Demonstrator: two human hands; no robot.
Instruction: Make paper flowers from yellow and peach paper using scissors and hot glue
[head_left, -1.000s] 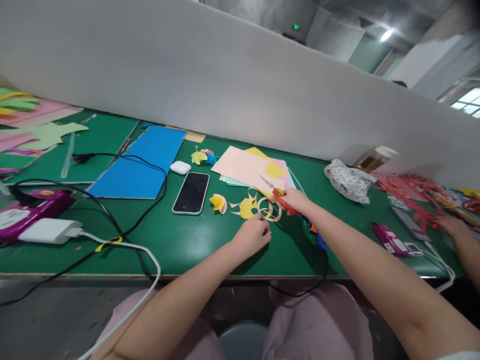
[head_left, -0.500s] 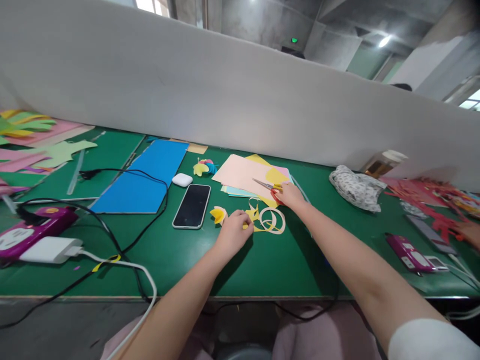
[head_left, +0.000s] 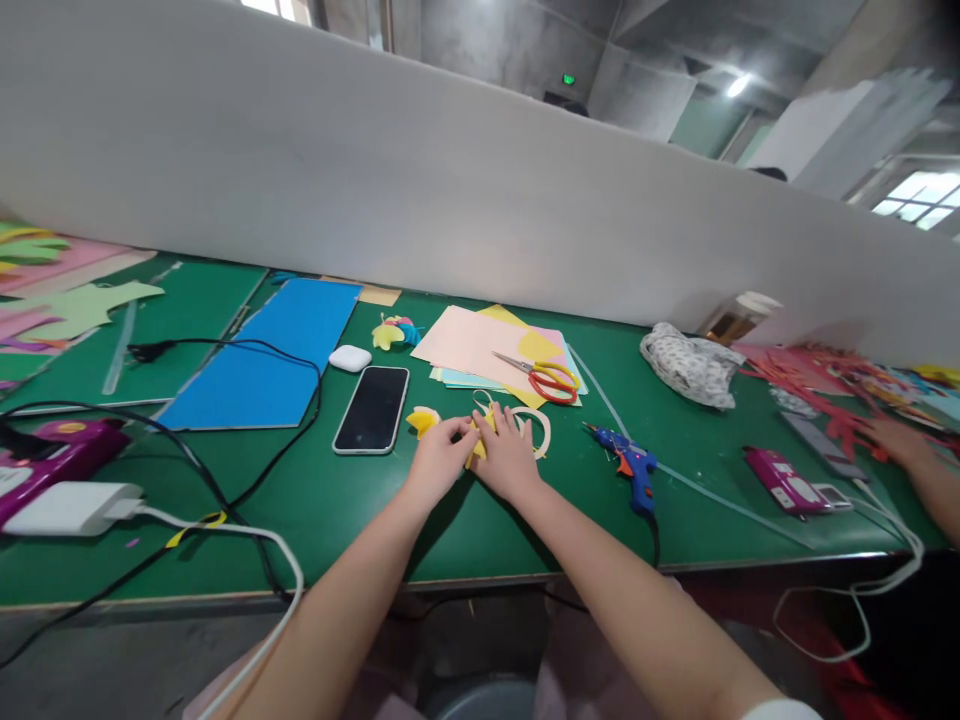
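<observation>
My left hand is closed, thumb and fingertips pressed together at the edge of the yellow paper scraps; what it pinches is too small to name. Spread over those scraps lies my right hand, its fingers apart. Pale paper rings show just right of it. A yellow paper flower piece rests left of my left hand. Scissors with red and yellow handles lie on the stack of coloured paper behind my hands.
A phone, white earbud case and blue board lie left. A blue glue gun with its cable is at right, near a cloth bundle. Another person's hand touches red strips at far right.
My right hand has let go of the scissors and moved left and nearer, beside my left hand. The view has shifted, and the glue gun now shows.
</observation>
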